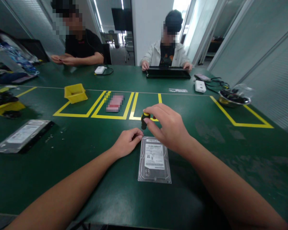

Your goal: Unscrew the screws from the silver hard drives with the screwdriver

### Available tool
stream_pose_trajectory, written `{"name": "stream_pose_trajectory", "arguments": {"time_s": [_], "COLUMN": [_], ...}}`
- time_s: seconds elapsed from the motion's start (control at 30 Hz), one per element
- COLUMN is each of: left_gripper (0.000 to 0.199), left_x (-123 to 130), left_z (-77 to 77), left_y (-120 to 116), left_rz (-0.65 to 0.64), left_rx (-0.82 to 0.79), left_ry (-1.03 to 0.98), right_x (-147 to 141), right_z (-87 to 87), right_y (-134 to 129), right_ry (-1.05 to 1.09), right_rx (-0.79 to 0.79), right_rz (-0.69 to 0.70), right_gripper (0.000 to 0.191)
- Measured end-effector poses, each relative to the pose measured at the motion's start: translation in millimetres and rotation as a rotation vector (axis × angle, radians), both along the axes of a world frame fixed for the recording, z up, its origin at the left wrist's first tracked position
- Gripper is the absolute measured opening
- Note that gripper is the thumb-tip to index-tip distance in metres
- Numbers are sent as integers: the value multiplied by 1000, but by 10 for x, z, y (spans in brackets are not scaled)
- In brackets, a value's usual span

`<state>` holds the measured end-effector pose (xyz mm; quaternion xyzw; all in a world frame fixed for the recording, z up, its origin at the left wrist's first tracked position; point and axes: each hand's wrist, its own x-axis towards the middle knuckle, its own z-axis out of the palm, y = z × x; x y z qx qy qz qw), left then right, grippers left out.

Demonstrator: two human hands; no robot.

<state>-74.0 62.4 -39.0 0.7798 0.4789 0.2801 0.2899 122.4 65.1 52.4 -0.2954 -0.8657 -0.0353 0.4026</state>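
Observation:
A silver hard drive cover plate or hard drive (pixel 154 159) with a white label lies flat on the green table before me. My right hand (pixel 169 126) grips a short black-and-yellow screwdriver (pixel 144 121) by its top, held upright over the drive's far left corner. My left hand (pixel 127 142) is closed at that same corner, thumb and forefinger pinched near the screwdriver's lower end. Whatever those fingertips hold, if anything, is too small to make out.
Another hard drive (pixel 24 135) lies at the left, small bits beside it. A yellow bin (pixel 75 93) stands beyond yellow tape outlines. A metal bowl (pixel 234 99) of dark parts sits at the right. Across the table (pixel 124 76), one person holds a black panel (pixel 168 72); another sits at left.

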Motion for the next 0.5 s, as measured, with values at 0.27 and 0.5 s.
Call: {"name": "stream_pose_trajectory", "arguments": {"time_s": [0.27,0.5], "left_gripper": [13,13], "left_x": [0,0], "left_z": [-3,3], "left_y": [0,-3], "left_rz": [1,-2], "left_rx": [7,9], "left_ry": [-1,6], "right_x": [-3,-2], "right_z": [3,5], "right_y": [2,-3], "right_ry": [-21,-12], "right_rx": [-31,6], "right_rz": [23,38], "right_gripper": [27,29]}}
